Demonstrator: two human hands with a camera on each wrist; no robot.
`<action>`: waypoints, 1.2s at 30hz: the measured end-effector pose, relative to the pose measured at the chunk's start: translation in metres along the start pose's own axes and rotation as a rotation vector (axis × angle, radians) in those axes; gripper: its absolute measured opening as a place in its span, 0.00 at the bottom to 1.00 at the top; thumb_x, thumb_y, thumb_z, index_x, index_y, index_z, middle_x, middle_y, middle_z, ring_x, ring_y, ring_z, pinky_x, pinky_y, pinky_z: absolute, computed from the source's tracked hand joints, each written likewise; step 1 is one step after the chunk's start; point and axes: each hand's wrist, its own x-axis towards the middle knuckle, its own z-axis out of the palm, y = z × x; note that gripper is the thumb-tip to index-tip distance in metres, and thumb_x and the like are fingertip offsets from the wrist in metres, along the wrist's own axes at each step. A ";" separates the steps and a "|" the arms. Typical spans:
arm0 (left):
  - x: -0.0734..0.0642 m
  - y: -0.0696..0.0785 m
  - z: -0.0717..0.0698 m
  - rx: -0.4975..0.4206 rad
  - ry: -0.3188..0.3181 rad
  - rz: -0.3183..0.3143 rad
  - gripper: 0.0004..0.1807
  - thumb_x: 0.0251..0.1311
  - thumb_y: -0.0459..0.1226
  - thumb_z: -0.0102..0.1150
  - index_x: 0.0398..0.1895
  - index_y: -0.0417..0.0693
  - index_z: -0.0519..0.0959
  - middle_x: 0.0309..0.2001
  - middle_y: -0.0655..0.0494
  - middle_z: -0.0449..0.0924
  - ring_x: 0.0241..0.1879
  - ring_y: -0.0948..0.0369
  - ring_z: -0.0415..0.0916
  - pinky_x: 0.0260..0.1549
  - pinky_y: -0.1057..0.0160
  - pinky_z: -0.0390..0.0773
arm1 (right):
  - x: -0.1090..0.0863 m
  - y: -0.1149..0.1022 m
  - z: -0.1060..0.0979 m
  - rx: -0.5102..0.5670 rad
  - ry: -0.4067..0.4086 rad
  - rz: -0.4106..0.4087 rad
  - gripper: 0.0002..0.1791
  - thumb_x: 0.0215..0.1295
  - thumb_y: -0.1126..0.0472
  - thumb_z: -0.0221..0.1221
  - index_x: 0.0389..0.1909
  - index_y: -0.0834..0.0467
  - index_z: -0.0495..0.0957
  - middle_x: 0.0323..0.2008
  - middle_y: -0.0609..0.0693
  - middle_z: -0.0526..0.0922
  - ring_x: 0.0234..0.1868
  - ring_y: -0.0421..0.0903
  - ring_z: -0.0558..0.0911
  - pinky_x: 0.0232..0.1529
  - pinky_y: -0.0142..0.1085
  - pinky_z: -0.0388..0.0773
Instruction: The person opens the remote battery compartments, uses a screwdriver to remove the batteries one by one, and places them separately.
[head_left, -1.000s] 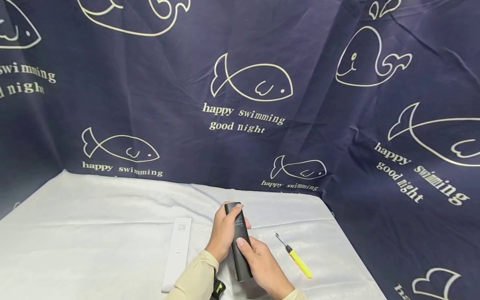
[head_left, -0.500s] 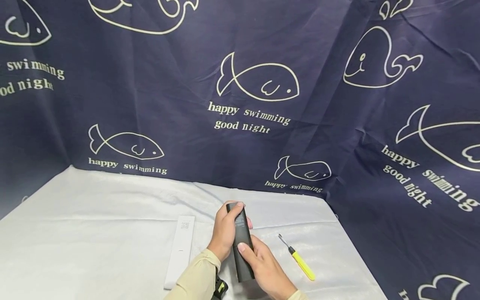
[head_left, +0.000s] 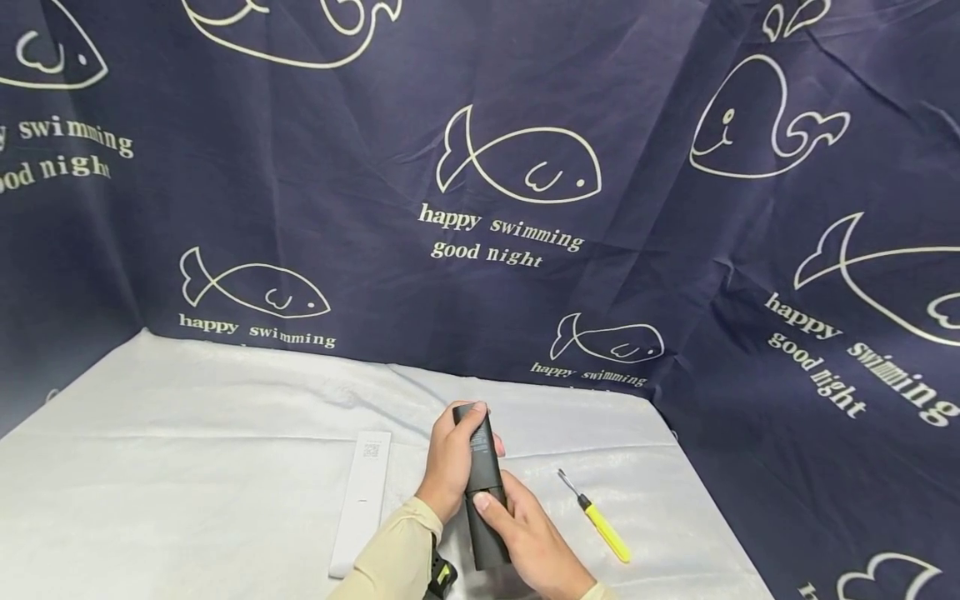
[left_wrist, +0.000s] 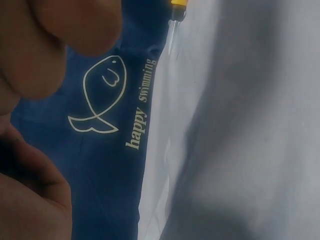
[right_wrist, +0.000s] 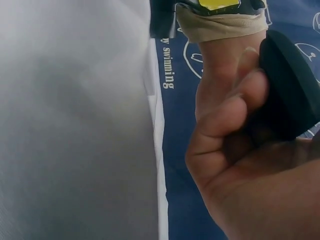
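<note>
A long black remote control point(head_left: 482, 462) is held above the table, printed back facing up. My left hand point(head_left: 447, 458) grips its far part, thumb lying along the top end. Lower down, my right hand point(head_left: 531, 537) holds the near part, with its thumb on the battery cover point(head_left: 489, 546). A narrow gap crosses the back between the cover and the printed part. In the right wrist view, curled fingers point(right_wrist: 220, 125) wrap the near end. The left wrist view shows fingers point(left_wrist: 85, 20) only; the remote is out of sight there.
A long white box point(head_left: 360, 508) with a printed code lies left of the hands. To the right lies a yellow-handled screwdriver point(head_left: 603, 529), tip pointing away. White cloth covers the table point(head_left: 187, 467); a navy fish-print curtain point(head_left: 375, 208) stands behind and at the sides.
The battery cover has slid slightly toward the near end under the right thumb, and a gap now shows. The left hand keeps its grip. The head view has shifted a little.
</note>
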 end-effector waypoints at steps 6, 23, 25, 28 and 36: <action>0.000 0.000 -0.001 0.014 0.000 0.008 0.17 0.73 0.46 0.52 0.45 0.39 0.73 0.19 0.46 0.80 0.20 0.57 0.79 0.24 0.65 0.76 | 0.001 0.002 -0.001 -0.007 -0.017 0.014 0.21 0.80 0.57 0.48 0.64 0.68 0.65 0.45 0.62 0.75 0.38 0.43 0.79 0.38 0.35 0.78; 0.002 -0.002 -0.007 0.012 0.032 -0.003 0.17 0.74 0.48 0.52 0.47 0.41 0.71 0.21 0.47 0.80 0.21 0.56 0.78 0.23 0.64 0.74 | 0.007 0.004 0.006 -0.157 0.135 0.063 0.17 0.78 0.55 0.52 0.53 0.66 0.72 0.37 0.54 0.80 0.34 0.45 0.79 0.34 0.35 0.77; 0.002 -0.003 -0.009 0.006 0.047 -0.002 0.18 0.74 0.48 0.51 0.48 0.41 0.71 0.22 0.47 0.80 0.22 0.56 0.78 0.23 0.64 0.75 | 0.007 0.006 0.007 -0.196 0.157 0.058 0.18 0.77 0.54 0.53 0.52 0.66 0.73 0.36 0.53 0.81 0.34 0.44 0.79 0.34 0.35 0.77; 0.003 -0.004 -0.010 0.003 0.069 0.002 0.18 0.75 0.48 0.50 0.48 0.40 0.70 0.23 0.47 0.80 0.23 0.54 0.79 0.23 0.64 0.75 | 0.007 0.007 0.008 -0.259 0.186 0.052 0.19 0.77 0.51 0.54 0.51 0.64 0.73 0.34 0.51 0.80 0.32 0.43 0.78 0.32 0.35 0.78; 0.006 -0.004 -0.011 0.007 0.094 0.013 0.18 0.76 0.49 0.49 0.49 0.41 0.70 0.24 0.46 0.80 0.25 0.53 0.80 0.24 0.64 0.76 | 0.006 0.009 0.010 -0.314 0.223 0.052 0.20 0.77 0.48 0.53 0.51 0.62 0.74 0.31 0.51 0.78 0.29 0.43 0.79 0.26 0.38 0.82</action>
